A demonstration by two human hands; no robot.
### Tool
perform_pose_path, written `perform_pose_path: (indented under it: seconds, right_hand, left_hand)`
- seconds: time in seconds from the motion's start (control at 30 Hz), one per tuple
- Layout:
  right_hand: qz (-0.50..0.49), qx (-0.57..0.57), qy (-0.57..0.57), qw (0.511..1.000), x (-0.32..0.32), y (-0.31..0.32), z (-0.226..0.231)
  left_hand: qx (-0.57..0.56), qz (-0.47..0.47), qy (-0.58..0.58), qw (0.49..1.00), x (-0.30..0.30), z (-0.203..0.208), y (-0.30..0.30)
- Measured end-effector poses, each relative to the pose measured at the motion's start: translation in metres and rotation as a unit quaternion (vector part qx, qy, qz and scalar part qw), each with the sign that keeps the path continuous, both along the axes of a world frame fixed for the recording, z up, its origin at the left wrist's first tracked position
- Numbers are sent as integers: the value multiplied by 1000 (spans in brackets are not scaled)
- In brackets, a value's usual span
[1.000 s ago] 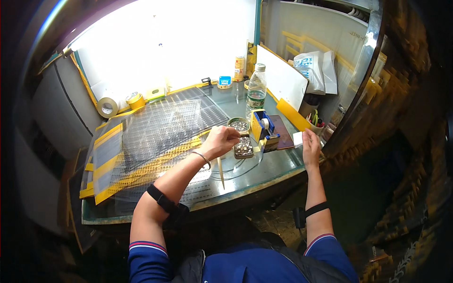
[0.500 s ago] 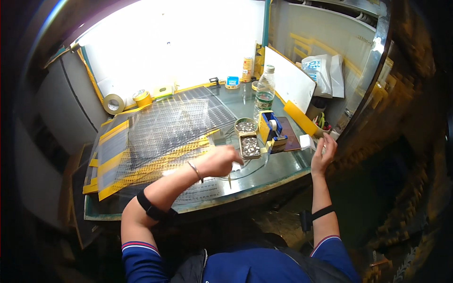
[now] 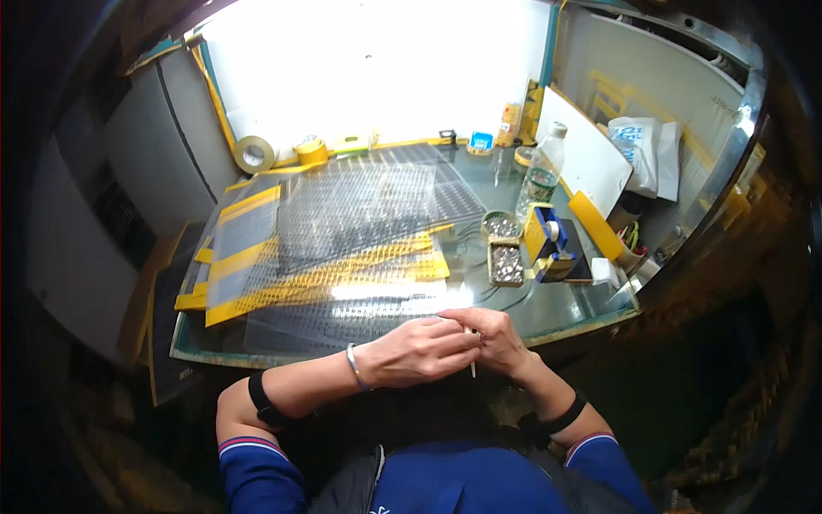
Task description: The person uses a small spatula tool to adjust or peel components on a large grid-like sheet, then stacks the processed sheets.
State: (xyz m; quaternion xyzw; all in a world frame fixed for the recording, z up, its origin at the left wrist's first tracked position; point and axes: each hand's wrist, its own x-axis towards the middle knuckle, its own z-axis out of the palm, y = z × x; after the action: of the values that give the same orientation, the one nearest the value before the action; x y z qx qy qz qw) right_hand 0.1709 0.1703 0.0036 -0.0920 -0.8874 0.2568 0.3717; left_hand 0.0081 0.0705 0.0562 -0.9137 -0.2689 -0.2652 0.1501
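Over the near edge of the glass-topped table, my two hands come together. My left hand, a metal bangle on its wrist, is closed with its fingers round a thin pale stick. The stick's lower end points down between the hands, and its upper part is mostly covered by fingers. Against the left fingertips, my right hand is curled closed; whatever it pinches is hidden. Beyond the hands lie clear printed sheets with yellow strips.
Small silvery pieces fill a rectangular tray and a round dish. A blue-and-yellow tape dispenser and a plastic bottle stand to the right. Tape rolls sit at the far left. A bright panel forms the back.
My right hand has moved left from the table's right edge to meet my left hand. The left hand has come nearer to me with the stick. My view has shifted.
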Motion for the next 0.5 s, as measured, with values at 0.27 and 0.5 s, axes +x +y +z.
perform_pose_path:
  seconds: [0.27, 0.5]
  right_hand:
    - [-115, -267, 93, 952, -1, 20, -21]
    - [-171, -113, -15, 979, -13, 7, -10]
  left_hand:
    - [-81, 595, -231, 766, -158, -24, -94]
    - [-227, 598, -188, 745, -149, -44, -160]
